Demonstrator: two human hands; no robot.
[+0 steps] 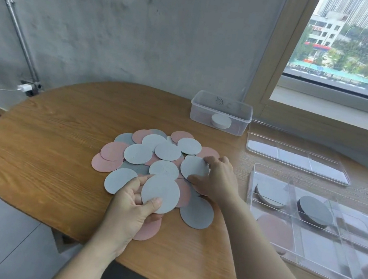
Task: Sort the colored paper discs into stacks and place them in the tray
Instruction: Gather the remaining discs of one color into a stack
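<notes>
The left hand (pixel 136 206) pinches a pale grey disc (pixel 160 194), thumb on its near edge and fingers under it, at the near side of the pile of paper discs (pixel 155 159) on the wooden table (pixel 43 153). The right hand (pixel 217 178) curls around another pale grey disc (pixel 194 168) at the pile's right edge, fingertips on its rim. The clear compartment tray (pixel 336 265) lies to the right, so the right hand is nearer it. The tray holds three stacks: light grey (pixel 270 194), dark grey (pixel 314 213) and pink (pixel 275 232). Loose discs overlap; roughly ten pale, seven pink, five darker grey. Farther back stands a clear box (pixel 221 111).
</notes>
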